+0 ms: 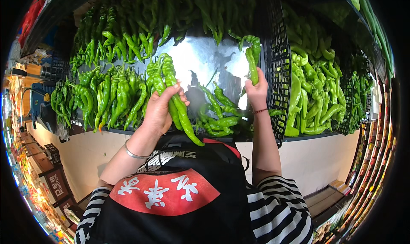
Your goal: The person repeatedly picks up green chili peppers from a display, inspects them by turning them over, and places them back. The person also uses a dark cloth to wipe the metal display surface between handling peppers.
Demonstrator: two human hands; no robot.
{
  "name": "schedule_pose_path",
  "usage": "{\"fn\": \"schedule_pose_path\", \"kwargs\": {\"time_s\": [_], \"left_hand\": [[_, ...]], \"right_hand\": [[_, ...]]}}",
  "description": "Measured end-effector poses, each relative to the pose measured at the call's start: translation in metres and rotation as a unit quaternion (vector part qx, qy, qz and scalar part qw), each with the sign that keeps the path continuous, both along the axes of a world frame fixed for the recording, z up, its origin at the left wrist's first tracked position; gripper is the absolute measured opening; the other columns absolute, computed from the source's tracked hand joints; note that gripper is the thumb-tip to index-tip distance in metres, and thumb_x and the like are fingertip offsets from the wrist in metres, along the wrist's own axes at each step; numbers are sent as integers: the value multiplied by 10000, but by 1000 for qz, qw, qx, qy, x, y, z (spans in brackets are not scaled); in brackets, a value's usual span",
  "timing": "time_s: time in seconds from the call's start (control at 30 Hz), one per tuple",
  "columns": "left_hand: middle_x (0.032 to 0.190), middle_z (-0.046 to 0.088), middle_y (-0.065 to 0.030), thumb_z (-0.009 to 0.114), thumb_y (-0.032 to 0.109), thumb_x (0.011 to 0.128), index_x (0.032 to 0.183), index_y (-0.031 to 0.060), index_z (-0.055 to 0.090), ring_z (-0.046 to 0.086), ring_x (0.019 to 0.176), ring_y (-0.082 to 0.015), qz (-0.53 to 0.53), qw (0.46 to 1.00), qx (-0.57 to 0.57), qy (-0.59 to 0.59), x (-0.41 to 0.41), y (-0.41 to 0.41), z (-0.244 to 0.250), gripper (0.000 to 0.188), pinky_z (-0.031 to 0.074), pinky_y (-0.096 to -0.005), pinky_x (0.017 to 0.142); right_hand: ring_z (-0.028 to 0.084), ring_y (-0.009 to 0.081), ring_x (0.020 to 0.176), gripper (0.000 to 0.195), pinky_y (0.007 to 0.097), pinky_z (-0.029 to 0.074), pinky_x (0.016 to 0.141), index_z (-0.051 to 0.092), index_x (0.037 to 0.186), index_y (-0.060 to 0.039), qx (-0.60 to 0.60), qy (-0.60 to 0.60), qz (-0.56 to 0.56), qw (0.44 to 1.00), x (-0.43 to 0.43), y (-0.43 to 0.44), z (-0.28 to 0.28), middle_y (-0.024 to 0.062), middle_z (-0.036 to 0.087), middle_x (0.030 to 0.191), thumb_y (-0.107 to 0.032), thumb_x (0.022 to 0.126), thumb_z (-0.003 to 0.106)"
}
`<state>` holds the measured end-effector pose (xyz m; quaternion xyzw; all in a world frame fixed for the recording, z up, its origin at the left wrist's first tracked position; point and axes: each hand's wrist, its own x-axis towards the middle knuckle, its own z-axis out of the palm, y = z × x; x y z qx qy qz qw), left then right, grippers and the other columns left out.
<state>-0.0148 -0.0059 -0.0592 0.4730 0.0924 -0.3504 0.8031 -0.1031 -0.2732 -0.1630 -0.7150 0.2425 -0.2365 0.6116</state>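
My left hand grips a few long green chili peppers, their tips pointing down toward my apron. In my right hand is another green pepper, upright beside the black plastic crate divider; a curled pepper reaches above it, and I cannot tell whether it is held too. Between my hands, loose green peppers lie scattered near the front of the shiny dark shelf. Left of my left hand, more peppers stand side by side in a row.
Along the back hangs another row of peppers. Beyond the divider, paler green peppers fill a section, with thin dark green ones farther right. A cream counter front drops below the shelf. Cartons stand at lower left.
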Motion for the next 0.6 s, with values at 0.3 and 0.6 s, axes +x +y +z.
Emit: {"fn": "schedule_pose_path", "kwargs": {"time_s": [0.3, 0.6], "left_hand": [[984, 604, -57, 630, 128, 885, 1158, 32, 574, 590, 863, -170, -63, 997, -24, -33, 10, -31, 29, 295, 520, -354, 788], [1135, 620, -145, 565, 159, 921, 1226, -11, 529, 583, 1047, -216, -107, 991, -55, -50, 16, -29, 39, 351, 509, -353, 850]], "right_hand": [[591, 269, 769, 669, 410, 520, 739, 424, 1300, 68, 380, -132, 310, 861, 14, 40, 90, 153, 566, 843, -112, 666, 544], [597, 304, 721, 683, 434, 538, 710, 437, 1361, 0, 498, -165, 416, 743, 17, 55, 72, 190, 581, 862, -92, 691, 536]]}}
